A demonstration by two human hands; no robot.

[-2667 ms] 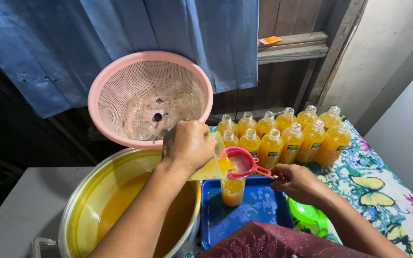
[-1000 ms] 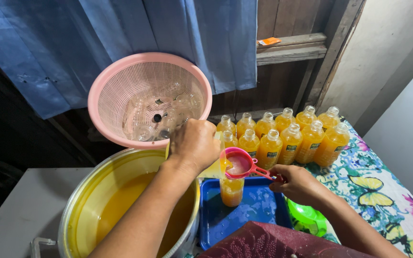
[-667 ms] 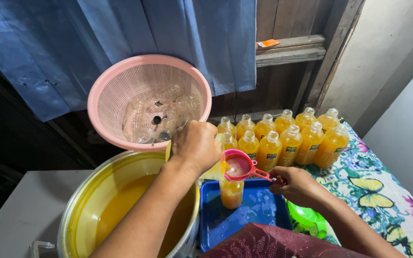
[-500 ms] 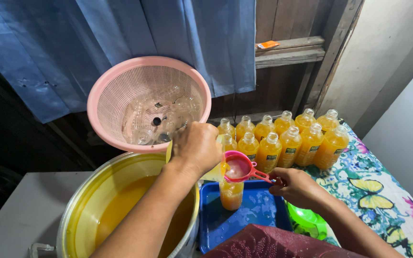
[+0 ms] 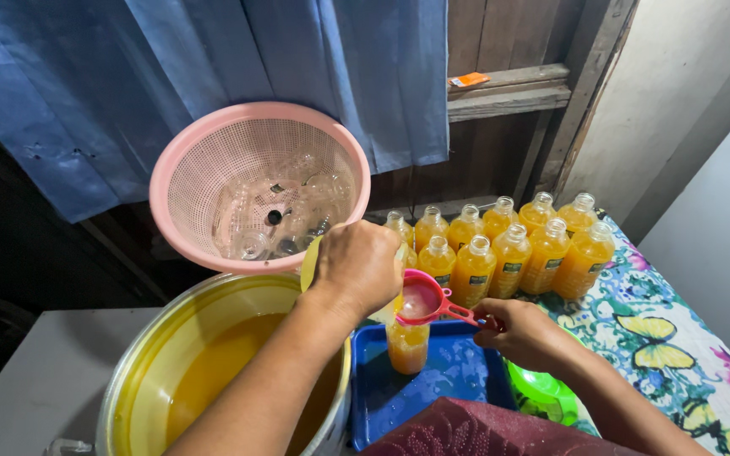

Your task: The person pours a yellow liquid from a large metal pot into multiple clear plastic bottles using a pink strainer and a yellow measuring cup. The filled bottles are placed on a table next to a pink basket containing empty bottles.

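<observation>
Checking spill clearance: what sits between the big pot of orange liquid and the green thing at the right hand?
In the head view, the blue tray lies between the pot and green thing, bearing the bottle under the pink funnel.

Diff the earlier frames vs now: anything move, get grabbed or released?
Nothing taken or released. The left hand has crept slightly up and right, still tipping its yellow scoop into the pink funnel. The right hand still holds the funnel on the bottle; pot and basket unchanged.

The left hand [image 5: 361, 268] hides most of the yellow scoop [image 5: 310, 263] it grips, and its fingers are out of sight. The big pot [image 5: 141, 371] is cut off by the bottom edge. The clear bottles in the pink basket [image 5: 181, 169] blur together.
</observation>
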